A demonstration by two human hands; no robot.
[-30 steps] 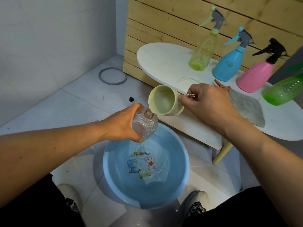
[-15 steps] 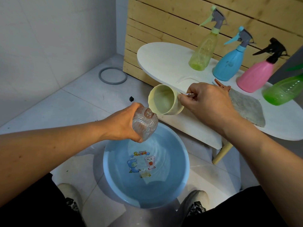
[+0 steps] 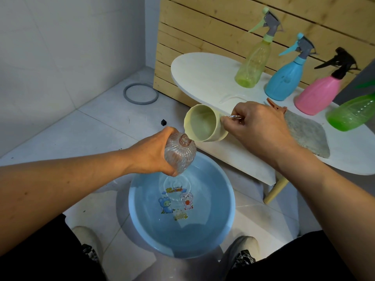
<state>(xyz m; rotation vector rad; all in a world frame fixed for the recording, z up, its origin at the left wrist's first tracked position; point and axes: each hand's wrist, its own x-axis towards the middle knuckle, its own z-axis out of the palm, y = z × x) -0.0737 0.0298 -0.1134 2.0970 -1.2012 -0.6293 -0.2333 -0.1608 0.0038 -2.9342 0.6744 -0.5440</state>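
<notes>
My left hand (image 3: 153,153) grips a clear ribbed bottle (image 3: 179,154) without a cap, its pinkish neck pointing up toward the cup. My right hand (image 3: 261,128) holds a pale yellow cup (image 3: 203,123) by its metal handle, tipped on its side so the lip sits right over the bottle's mouth. Both hang above a blue basin (image 3: 223,236) on the floor. The basin holds water with ripples and has cartoon pictures on its bottom.
A white oval table (image 3: 203,76) stands against a wooden slat wall. On it are yellow-green (image 3: 251,67), blue (image 3: 284,80), pink (image 3: 316,94) and green (image 3: 353,112) spray bottles, a grey cloth (image 3: 304,134) and an orange clip (image 3: 274,104). A grey ring (image 3: 141,93) lies on the tiled floor.
The cup has tipped a little further and its lip has come closer over the bottle's mouth. Ripples in the basin water have shifted. Both hands stay in nearly the same place.
</notes>
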